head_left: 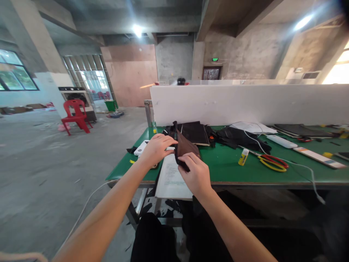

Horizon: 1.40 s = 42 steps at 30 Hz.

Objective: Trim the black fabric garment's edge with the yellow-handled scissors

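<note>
Both of my hands hold a piece of dark brown-black fabric (188, 142) up above the bench. With thumb and fingers, my left hand (156, 150) pinches its left edge. My right hand (195, 173) is closed on its lower edge, nearer to me. Beneath the fabric lies a printed paper (174, 178) that juts over the bench's front edge. A stack of black sheets or cloth (195, 133) rests just behind. At the left of my left hand is a white object (141, 147), partly covered by the hand.
On the green bench (220, 169) lie a yellow glue stick (243, 157), red-and-yellow-handled scissors (272, 162), black cloth scraps (240, 138), a white cable (312, 178) and a long white box (320, 157). A white partition (245, 103) runs behind. A red chair (75, 114) stands far left.
</note>
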Available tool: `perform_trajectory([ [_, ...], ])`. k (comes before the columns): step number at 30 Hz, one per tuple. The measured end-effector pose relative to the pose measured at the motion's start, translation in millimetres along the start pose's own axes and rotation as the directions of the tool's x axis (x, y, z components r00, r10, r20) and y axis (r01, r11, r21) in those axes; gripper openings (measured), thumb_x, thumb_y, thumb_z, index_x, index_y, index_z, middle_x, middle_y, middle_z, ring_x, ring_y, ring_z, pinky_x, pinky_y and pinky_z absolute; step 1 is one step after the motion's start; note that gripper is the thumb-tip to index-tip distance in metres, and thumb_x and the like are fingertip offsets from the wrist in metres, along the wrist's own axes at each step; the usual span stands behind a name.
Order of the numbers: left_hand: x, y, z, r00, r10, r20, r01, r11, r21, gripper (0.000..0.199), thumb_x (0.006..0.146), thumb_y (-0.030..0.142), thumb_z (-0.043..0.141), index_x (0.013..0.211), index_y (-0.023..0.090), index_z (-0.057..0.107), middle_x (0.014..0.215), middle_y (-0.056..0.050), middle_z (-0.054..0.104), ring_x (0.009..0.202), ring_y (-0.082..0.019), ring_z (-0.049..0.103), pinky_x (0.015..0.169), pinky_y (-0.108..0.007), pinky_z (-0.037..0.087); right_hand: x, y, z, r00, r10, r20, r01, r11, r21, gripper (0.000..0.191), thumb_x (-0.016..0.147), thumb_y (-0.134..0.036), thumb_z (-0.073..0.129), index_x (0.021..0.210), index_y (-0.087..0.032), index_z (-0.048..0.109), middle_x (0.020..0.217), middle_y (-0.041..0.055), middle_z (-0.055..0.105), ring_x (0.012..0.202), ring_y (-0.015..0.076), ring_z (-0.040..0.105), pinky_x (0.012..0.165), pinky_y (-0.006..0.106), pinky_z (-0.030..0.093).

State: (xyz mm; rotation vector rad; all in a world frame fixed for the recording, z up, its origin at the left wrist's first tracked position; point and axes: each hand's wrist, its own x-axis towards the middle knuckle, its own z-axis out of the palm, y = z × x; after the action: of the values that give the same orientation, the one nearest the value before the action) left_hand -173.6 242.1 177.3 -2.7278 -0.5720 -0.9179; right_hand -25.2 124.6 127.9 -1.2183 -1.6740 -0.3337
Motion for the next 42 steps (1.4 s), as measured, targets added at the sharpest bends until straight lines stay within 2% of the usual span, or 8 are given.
perform_trajectory([
  [9, 34, 23, -1.5, 0.991, 0.125, 0.037, -0.128, 0.986, 0.109, 0.019, 0.089, 0.025, 0.044, 0.087, 0.024, 0.063, 0.091, 0.001, 0.065, 0.088, -0.013, 0.057, 0.097, -0.037, 0.026, 10, 11, -25, 0.967, 0.242, -0.075, -0.227, 0.959, 0.172, 0.015, 0.076, -0.017, 0.051, 0.089, -0.019, 0.058, 0.087, 0.0043, 0.062, 0.074, 0.0133, 0.06, 0.064, 0.023, 0.049],
  [19, 128, 90, 35.4, 0.964, 0.263, -0.024, -0.262, 0.964, 0.043, 0.024, 0.084, 0.024, 0.055, 0.107, 0.02, 0.059, 0.097, -0.003, 0.065, 0.09, -0.017, 0.058, 0.091, -0.036, 0.032, 6, 79, -110, 0.886, 0.451, -0.106, -0.463, 0.854, -0.237, 0.026, 0.079, -0.028, 0.047, 0.089, -0.019, 0.069, 0.069, 0.0047, 0.067, 0.064, 0.0186, 0.06, 0.056, 0.025, 0.04],
  [24, 121, 109, 46.1, 0.988, 0.023, -0.154, -0.068, 0.953, -0.295, 0.028, 0.083, 0.028, 0.057, 0.11, 0.021, 0.057, 0.094, -0.003, 0.066, 0.087, -0.017, 0.059, 0.088, -0.036, 0.038, -27, 113, -133, 0.743, 0.643, -0.187, -0.661, 0.748, -0.054, 0.032, 0.076, -0.038, 0.05, 0.084, -0.016, 0.071, 0.064, 0.0017, 0.064, 0.062, 0.0169, 0.057, 0.055, 0.024, 0.04],
  [27, 83, 126, 44.4, 0.955, -0.273, -0.117, 0.148, 0.781, -0.607, 0.026, 0.086, 0.03, 0.05, 0.11, 0.022, 0.056, 0.097, -0.004, 0.065, 0.087, -0.017, 0.059, 0.077, -0.031, 0.046, -54, 132, -138, 0.61, 0.755, -0.238, -0.729, 0.653, 0.203, 0.036, 0.072, -0.039, 0.055, 0.089, -0.012, 0.07, 0.072, 0.0045, 0.067, 0.067, 0.0183, 0.06, 0.059, 0.026, 0.045],
  [31, 1, 146, 50.3, 0.768, -0.636, 0.073, 0.444, 0.447, -0.777, 0.026, 0.084, 0.038, 0.049, 0.103, 0.023, 0.059, 0.093, -0.004, 0.066, 0.091, -0.021, 0.061, 0.079, -0.032, 0.049, -90, 151, -142, 0.387, 0.911, -0.141, -0.762, 0.402, 0.508, 0.039, 0.063, -0.038, 0.066, 0.094, -0.014, 0.068, 0.076, 0.005, 0.069, 0.065, 0.019, 0.063, 0.055, 0.027, 0.05],
  [35, -94, 139, 78.4, 0.294, -0.955, 0.024, 0.697, 0.197, -0.69, 0.029, 0.081, 0.042, 0.049, 0.101, 0.023, 0.058, 0.1, -0.004, 0.063, 0.099, -0.022, 0.058, 0.087, -0.035, 0.046, -122, 162, -145, 0.197, 0.98, 0.02, -0.74, 0.135, 0.659, 0.041, 0.055, -0.031, 0.074, 0.093, -0.016, 0.065, 0.073, 0.0028, 0.07, 0.061, 0.0184, 0.064, 0.053, 0.028, 0.053],
  [40, -176, 118, 113.6, -0.073, -0.997, 0.035, 0.734, -0.077, -0.675, 0.039, 0.074, 0.045, 0.056, 0.106, 0.023, 0.053, 0.108, -0.003, 0.058, 0.107, -0.025, 0.053, 0.093, -0.043, 0.042, -146, 173, -142, 0.13, 0.985, 0.11, -0.727, 0.019, 0.686, 0.03, 0.057, -0.024, 0.073, 0.085, -0.014, 0.064, 0.07, 0.0039, 0.069, 0.056, 0.0163, 0.064, 0.05, 0.025, 0.053],
  [42, -186, 115, 116.8, -0.116, -0.97, 0.215, 0.631, -0.239, -0.738, 0.036, 0.074, 0.046, 0.055, 0.101, 0.022, 0.054, 0.105, -0.005, 0.06, 0.106, -0.025, 0.055, 0.09, -0.043, 0.045, -153, 177, -139, 0.107, 0.986, 0.127, -0.729, -0.01, 0.685, 0.027, 0.059, -0.022, 0.072, 0.083, -0.014, 0.064, 0.069, 0.0046, 0.069, 0.055, 0.016, 0.064, 0.049, 0.025, 0.053],
])
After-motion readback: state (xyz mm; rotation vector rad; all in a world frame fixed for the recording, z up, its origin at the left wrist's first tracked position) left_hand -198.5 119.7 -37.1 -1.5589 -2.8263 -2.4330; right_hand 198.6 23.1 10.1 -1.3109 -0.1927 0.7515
